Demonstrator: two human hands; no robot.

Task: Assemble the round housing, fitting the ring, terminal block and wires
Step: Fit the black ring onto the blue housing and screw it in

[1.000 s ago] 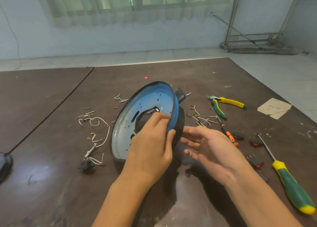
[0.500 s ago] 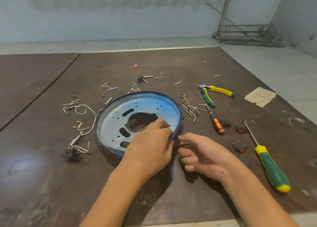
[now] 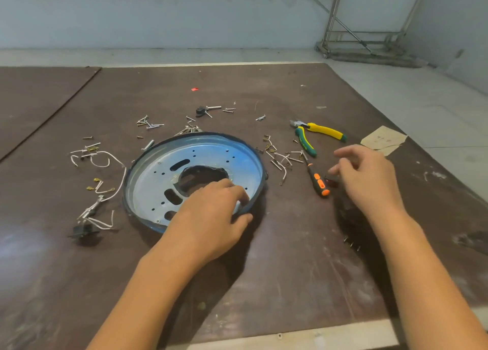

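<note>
The round blue metal housing (image 3: 211, 159) lies flat on the dark board, open side up, with a black part showing through its centre hole. My left hand (image 3: 211, 217) grips the housing's near right rim, thumb outside and fingers inside. Spread apart and holding nothing, my right hand (image 3: 367, 175) hovers over small black parts (image 3: 333, 180) right of the housing. White wires with terminals (image 3: 105, 191) lie left of the housing, ending at a small black block (image 3: 84, 231).
Loose screws and pins (image 3: 280, 159) are scattered behind and right of the housing. An orange-and-black screwdriver (image 3: 317, 180) and yellow-green pliers (image 3: 317, 135) lie to the right. A cardboard scrap (image 3: 383, 139) sits at the far right. The board's near edge (image 3: 290, 336) is close.
The housing went from held upright to lying flat on the board. My right hand left the housing and moved right, over the small black parts.
</note>
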